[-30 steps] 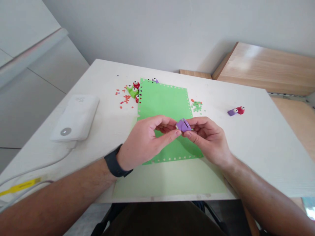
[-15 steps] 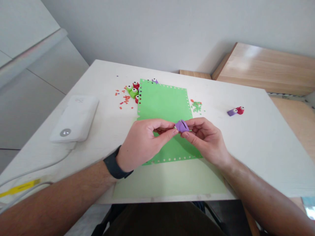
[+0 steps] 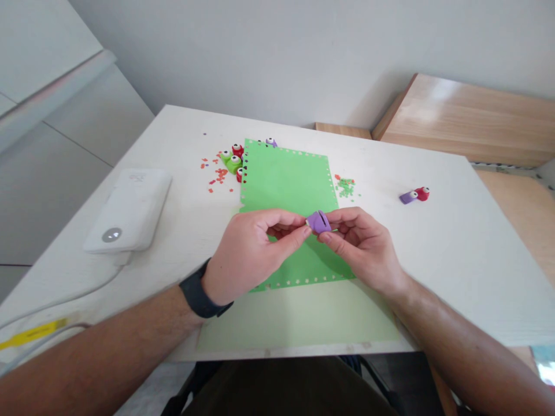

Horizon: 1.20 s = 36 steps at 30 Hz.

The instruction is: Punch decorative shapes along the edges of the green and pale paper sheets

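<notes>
A small purple craft punch (image 3: 318, 222) is pinched between my two hands over the paper. My left hand (image 3: 258, 245) grips its left end with thumb and fingers. On its right end are the fingertips of my right hand (image 3: 362, 240), and the dark slot of the punch faces me. Under both hands lies a green sheet of paper (image 3: 286, 179), with a row of small punched shapes along its edges. Several red and green punches (image 3: 233, 164) sit at the sheet's left edge, and another purple punch (image 3: 271, 142) is partly hidden behind its top edge.
Orange paper bits (image 3: 221, 174) lie left of the sheet, green bits (image 3: 346, 186) right of it. Farther right sit a purple punch (image 3: 408, 197) and a red punch (image 3: 422, 193). A white power bank (image 3: 130, 208) with a cable (image 3: 93, 293) rests at the left of the white table (image 3: 433, 248).
The purple punch has turned very slightly between my fingers. Both hands keep nearly the same place and grip; the view has shifted a little.
</notes>
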Tool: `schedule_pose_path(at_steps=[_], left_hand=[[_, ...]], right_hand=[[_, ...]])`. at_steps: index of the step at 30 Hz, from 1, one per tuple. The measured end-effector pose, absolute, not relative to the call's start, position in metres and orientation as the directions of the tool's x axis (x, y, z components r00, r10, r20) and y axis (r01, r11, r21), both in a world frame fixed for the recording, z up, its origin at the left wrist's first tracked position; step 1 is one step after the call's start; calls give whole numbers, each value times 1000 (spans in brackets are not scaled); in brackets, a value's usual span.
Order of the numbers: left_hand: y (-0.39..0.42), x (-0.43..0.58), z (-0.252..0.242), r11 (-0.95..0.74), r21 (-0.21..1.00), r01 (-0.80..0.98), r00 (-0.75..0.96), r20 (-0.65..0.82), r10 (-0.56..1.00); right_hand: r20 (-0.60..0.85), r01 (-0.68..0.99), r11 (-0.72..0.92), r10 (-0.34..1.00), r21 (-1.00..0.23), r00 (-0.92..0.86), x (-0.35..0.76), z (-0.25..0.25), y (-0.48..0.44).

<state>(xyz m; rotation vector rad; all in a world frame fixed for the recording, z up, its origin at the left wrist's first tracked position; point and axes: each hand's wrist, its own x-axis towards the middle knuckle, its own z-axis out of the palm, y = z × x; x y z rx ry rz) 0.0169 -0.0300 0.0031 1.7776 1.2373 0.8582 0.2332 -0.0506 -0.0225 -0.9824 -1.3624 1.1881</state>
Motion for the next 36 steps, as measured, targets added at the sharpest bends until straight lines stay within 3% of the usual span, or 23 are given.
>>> schedule_pose_path(at_steps=[21, 28, 33, 36], left_hand=[[-29, 19, 5, -217, 892, 396, 373, 59, 926], [-28, 17, 3, -277, 859, 431, 421, 79, 903], [-29, 16, 1, -383, 811, 443, 528, 109, 842], [-26, 12, 1, -388, 790, 475, 491, 128, 862]], right_hand=[[160, 21, 165, 976, -986, -146, 235, -19, -52], [180, 210, 223, 962, -952, -206, 241, -28, -55], [271, 391, 346, 934, -853, -235, 243, -32, -55], [290, 494, 349, 937, -796, -194, 250, -28, -48]])
